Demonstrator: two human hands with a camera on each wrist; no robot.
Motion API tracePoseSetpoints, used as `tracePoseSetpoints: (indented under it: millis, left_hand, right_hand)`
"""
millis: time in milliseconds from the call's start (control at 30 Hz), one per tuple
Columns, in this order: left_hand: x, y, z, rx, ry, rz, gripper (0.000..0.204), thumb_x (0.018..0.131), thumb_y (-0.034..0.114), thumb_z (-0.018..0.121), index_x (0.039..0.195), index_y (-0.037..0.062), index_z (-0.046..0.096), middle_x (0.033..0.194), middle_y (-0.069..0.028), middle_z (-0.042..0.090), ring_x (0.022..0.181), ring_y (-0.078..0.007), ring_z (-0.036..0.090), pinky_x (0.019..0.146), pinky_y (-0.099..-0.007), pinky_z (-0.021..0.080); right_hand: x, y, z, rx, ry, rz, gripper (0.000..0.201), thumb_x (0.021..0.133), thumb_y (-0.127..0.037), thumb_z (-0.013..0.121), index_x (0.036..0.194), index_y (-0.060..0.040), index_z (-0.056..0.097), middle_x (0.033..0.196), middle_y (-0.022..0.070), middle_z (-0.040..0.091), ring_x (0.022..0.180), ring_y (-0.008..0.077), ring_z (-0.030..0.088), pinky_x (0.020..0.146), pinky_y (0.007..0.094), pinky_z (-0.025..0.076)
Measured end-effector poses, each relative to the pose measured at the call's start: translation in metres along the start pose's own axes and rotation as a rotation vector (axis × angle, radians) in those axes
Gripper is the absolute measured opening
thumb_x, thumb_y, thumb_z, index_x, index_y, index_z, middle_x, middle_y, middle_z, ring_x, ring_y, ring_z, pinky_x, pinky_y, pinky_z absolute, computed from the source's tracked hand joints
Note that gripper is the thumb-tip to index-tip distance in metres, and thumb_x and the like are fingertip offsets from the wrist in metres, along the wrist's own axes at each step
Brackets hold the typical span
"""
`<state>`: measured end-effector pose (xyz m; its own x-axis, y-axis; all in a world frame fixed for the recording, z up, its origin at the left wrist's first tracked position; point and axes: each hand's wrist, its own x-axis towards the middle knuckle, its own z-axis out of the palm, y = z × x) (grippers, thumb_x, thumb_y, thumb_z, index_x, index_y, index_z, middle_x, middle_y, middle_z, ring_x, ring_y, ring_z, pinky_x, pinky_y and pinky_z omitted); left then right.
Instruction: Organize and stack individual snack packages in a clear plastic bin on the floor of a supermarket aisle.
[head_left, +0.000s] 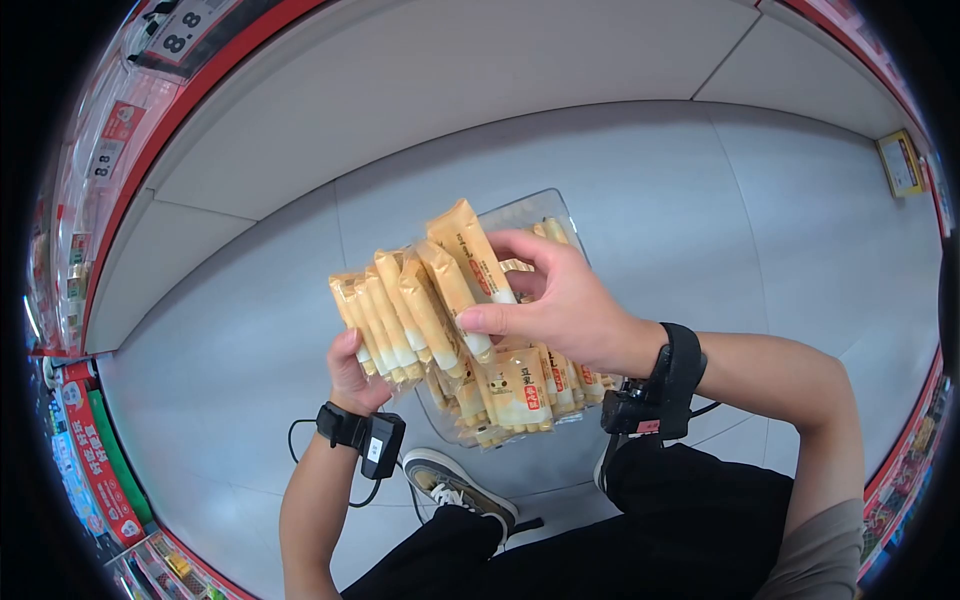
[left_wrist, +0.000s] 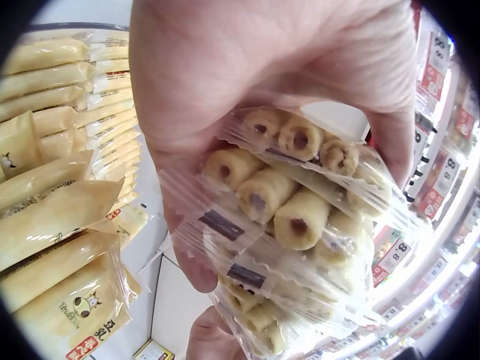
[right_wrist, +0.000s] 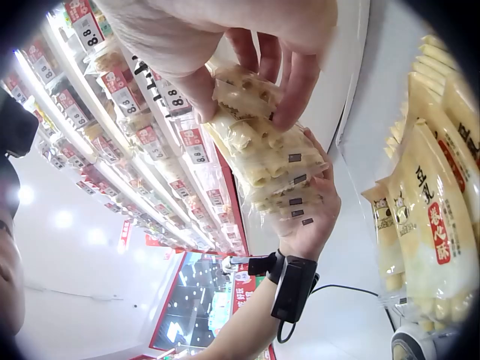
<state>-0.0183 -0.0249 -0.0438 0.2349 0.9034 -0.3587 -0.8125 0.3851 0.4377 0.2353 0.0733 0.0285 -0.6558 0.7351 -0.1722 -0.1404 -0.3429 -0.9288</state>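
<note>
In the head view my left hand [head_left: 355, 372] grips one end of a row of clear-and-yellow egg roll packets [head_left: 390, 312], held up over the floor. The left wrist view shows the open ends of the rolls [left_wrist: 300, 221] through the clear wrappers, with thumb and fingers on either side. My right hand [head_left: 572, 300] pinches the egg roll packet [head_left: 463, 245] at the row's right end, thumb in front and fingers behind. In the right wrist view, that hand's fingers [right_wrist: 296, 90] curl over the packet tops. Below, more packets [head_left: 520, 390] stand in a clear plastic bin.
The clear bin [head_left: 553, 200] sits on the grey tiled floor [head_left: 660, 180] by the person's shoes [head_left: 455, 482]. A white panelled shelf base [head_left: 480, 60] curves along the far side. Shelves with price tags [head_left: 180, 35] line the left, and a yellow-framed box [head_left: 900, 165] stands at right.
</note>
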Motion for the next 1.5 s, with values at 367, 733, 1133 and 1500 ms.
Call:
tracePoseSetpoints:
  millis: [367, 733, 1133, 1500]
  left_hand:
    - [-0.012, -0.004, 0.067, 0.441, 0.138, -0.053, 0.075, 0.093, 0.052, 0.052, 0.146, 0.005, 0.027, 0.145, -0.0137, 0.041, 0.132, -0.0295, 0.043, 0.107, -0.049, 0.041]
    - [-0.074, -0.034, 0.079, 0.29, 0.193, -0.265, 0.071, 0.089, 0.022, 0.068, 0.144, 0.0027, 0.027, 0.139, -0.0134, 0.047, 0.128, -0.0249, 0.049, 0.106, -0.0426, 0.041]
    - [-0.07, -0.048, 0.064, 0.414, 0.305, -0.242, 0.063, 0.089, 0.017, 0.068, 0.139, 0.0007, 0.034, 0.135, -0.0123, 0.051, 0.124, -0.0235, 0.053, 0.103, -0.0402, 0.044]
    - [-0.068, -0.059, 0.067, 0.896, 0.377, -0.096, 0.066, 0.089, 0.018, 0.068, 0.139, -0.0034, 0.03, 0.134, -0.0147, 0.047, 0.121, -0.0177, 0.05, 0.101, -0.0336, 0.043]
  right_hand:
    - [-0.004, 0.009, -0.01, -0.283, 0.087, 0.024, 0.049, 0.084, -0.033, 0.073, 0.111, 0.0047, 0.059, 0.102, 0.0144, 0.067, 0.088, 0.0184, 0.066, 0.077, 0.0327, 0.054]
    - [-0.068, 0.017, 0.002, -0.393, 0.049, 0.338, 0.061, 0.073, -0.031, 0.081, 0.111, 0.0024, 0.046, 0.103, 0.0185, 0.062, 0.095, 0.0249, 0.065, 0.082, 0.0354, 0.052]
    - [-0.069, 0.012, -0.007, -0.499, 0.094, 0.439, 0.054, 0.074, -0.019, 0.071, 0.114, 0.0054, 0.044, 0.103, 0.0199, 0.061, 0.096, 0.0274, 0.064, 0.083, 0.0365, 0.051]
    - [-0.091, 0.032, -0.06, -0.233, 0.074, 0.498, 0.058, 0.078, -0.007, 0.069, 0.13, 0.0007, 0.044, 0.12, 0.0105, 0.058, 0.109, 0.0165, 0.058, 0.096, 0.0324, 0.046]
